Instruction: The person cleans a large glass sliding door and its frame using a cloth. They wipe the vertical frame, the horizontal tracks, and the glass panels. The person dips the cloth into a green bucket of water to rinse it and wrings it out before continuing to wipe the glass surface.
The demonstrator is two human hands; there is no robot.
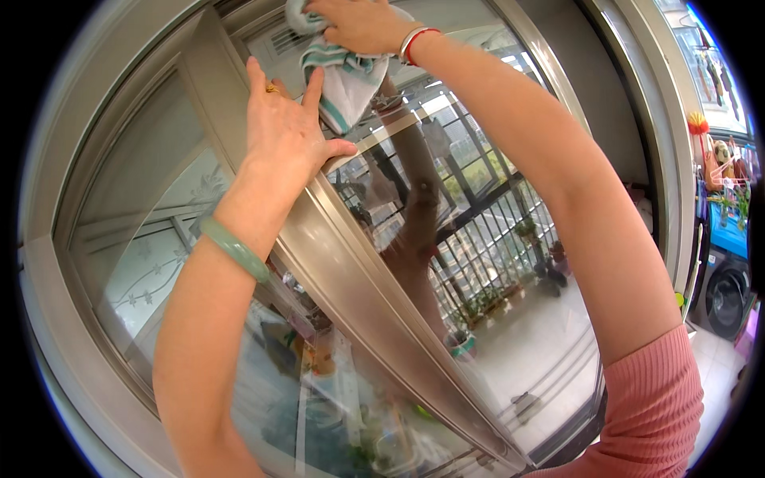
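Door frame: a brushed metal sliding door frame (374, 295) is running diagonally across the view, carrying the glass.
Right pane: a clear glass pane (494, 263) is sitting in the frame, reflecting railings and potted plants.
Left pane: a frosted pane (151, 239) with a flower pattern is sitting in the other part of the frame.
On the frame: the left hand (283, 131) is pressing flat against the metal bar.
On the glass: a white cloth with green stripes (343, 80) is lying against the top of the pane, the right hand (362, 24) bearing on it.
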